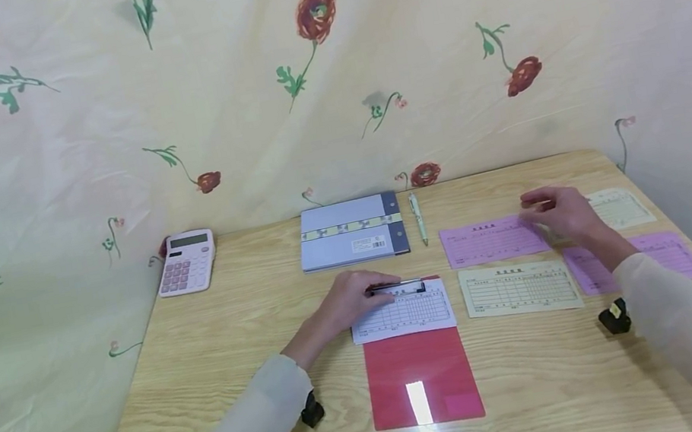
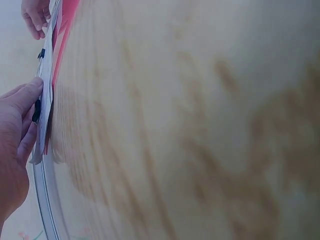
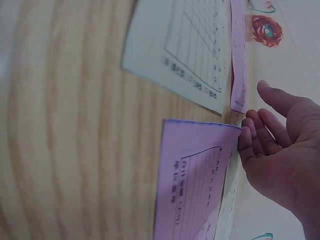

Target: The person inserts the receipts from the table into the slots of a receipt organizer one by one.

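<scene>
A red clipboard (image 1: 417, 365) lies at the middle of the table, with white printed forms (image 1: 415, 316) under the metal clip (image 1: 408, 286) at its far end. My left hand (image 1: 360, 296) grips that clip end from the left, the thumb (image 2: 32, 89) lying beside the black corner. My right hand (image 1: 561, 211) is over the table's right side, its fingers loosely bent and nothing held. Close to its fingertips are a pink slip (image 1: 490, 243) at the back and another pink slip (image 3: 192, 175) nearer. A pale slip (image 1: 619, 208) lies partly hidden behind this hand.
Another pale slip (image 1: 519, 290) lies right of the clipboard. Along the back are a pink calculator (image 1: 187, 263), a blue binder (image 1: 349, 232) and a pen (image 1: 418, 219). Flowered cloth (image 1: 244, 110) hangs behind the table (image 1: 243, 265).
</scene>
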The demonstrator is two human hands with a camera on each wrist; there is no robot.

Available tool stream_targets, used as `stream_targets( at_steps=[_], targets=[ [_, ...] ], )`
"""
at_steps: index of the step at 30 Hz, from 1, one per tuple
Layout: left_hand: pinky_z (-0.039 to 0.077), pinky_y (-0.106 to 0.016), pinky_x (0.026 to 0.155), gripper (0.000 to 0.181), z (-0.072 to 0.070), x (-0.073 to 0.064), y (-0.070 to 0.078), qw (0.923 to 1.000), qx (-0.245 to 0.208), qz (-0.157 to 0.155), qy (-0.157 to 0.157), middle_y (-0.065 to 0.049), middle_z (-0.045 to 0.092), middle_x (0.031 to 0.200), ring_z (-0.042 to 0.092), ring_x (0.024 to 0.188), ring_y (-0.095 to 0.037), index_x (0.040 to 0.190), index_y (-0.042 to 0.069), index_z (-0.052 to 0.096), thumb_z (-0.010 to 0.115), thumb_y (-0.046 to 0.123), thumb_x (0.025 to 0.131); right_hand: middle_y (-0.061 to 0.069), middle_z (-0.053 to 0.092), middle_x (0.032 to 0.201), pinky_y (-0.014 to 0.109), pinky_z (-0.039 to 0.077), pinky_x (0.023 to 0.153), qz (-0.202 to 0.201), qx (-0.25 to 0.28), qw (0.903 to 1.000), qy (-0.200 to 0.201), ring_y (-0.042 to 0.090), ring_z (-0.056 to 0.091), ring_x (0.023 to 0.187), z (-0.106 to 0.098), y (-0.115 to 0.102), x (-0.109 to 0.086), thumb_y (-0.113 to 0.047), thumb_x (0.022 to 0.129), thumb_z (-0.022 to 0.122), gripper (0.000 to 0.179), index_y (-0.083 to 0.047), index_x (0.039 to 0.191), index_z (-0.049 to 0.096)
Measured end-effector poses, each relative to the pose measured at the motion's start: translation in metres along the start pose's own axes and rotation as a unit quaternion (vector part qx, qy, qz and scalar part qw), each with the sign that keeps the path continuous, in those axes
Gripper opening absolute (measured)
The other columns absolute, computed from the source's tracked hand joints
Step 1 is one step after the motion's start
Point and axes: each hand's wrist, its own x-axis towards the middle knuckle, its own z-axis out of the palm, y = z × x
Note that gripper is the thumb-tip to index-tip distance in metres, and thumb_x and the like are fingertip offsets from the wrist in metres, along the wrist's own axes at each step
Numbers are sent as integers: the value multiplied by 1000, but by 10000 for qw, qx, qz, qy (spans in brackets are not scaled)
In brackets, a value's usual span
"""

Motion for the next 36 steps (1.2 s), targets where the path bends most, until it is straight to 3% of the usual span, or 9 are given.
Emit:
stream_targets(
  at_steps=[10,18,27,32,36],
  targets=[
    [44,-18,64,32,-1,2,-2,10000,60,17,-12,3,78,121,63,83,-3,127,19,80,82,22,95,26,61,131,38,44,91,-96,-112,9999,-24,38,55,118,6,0,-1,-23,100,76,57,5,145,56],
    [41,-18,62,32,-3,2,1,9999,28,-74,-69,5,78,121,60,81,-4,127,20,80,82,22,95,24,62,125,22,44,80,-256,-252,9993,37,31,55,108,8,1,-2,-21,101,75,50,7,139,59],
    [39,-19,57,32,-6,2,2,9998,-79,-132,-153,5,78,122,59,78,-3,128,20,79,82,22,96,25,65,123,24,45,79,-343,-332,9988,146,30,57,103,9,2,0,-18,101,74,41,6,133,63],
    [42,-18,60,32,-8,3,3,9997,14,-90,-208,4,78,123,62,82,-2,129,20,79,81,22,96,24,66,120,21,44,76,-417,-334,9985,155,30,58,102,9,1,0,-17,101,75,38,6,130,66],
    [48,-17,68,32,-8,4,4,9995,193,42,-251,4,77,124,68,96,0,129,18,79,80,22,97,24,67,117,19,44,74,-483,-341,9981,165,30,58,100,8,0,-1,-16,100,75,36,7,127,67]
  ],
)
